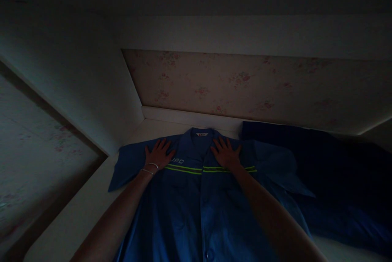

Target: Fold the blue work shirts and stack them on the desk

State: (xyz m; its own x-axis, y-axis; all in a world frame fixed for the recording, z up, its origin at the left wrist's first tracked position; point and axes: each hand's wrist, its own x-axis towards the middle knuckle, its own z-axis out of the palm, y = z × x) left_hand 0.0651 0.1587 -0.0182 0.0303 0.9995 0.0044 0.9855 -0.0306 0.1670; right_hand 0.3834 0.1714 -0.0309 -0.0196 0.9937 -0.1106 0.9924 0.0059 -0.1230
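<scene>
A blue short-sleeved work shirt [196, 209] with two yellow-green chest stripes lies face up and spread flat on a white surface [82, 213], collar pointing away from me. My left hand [159, 153] lies flat on its left shoulder, fingers spread, with a thin bracelet at the wrist. On the right shoulder, beside the collar, rests my right hand [226, 153], also flat with fingers apart. Neither hand holds anything.
A darker blue garment [337, 172] lies to the right, partly under the shirt's sleeve. Behind is a floral-papered wall [245, 82] with a white ledge. A white panel [76, 90] slopes down at the left. The scene is dim.
</scene>
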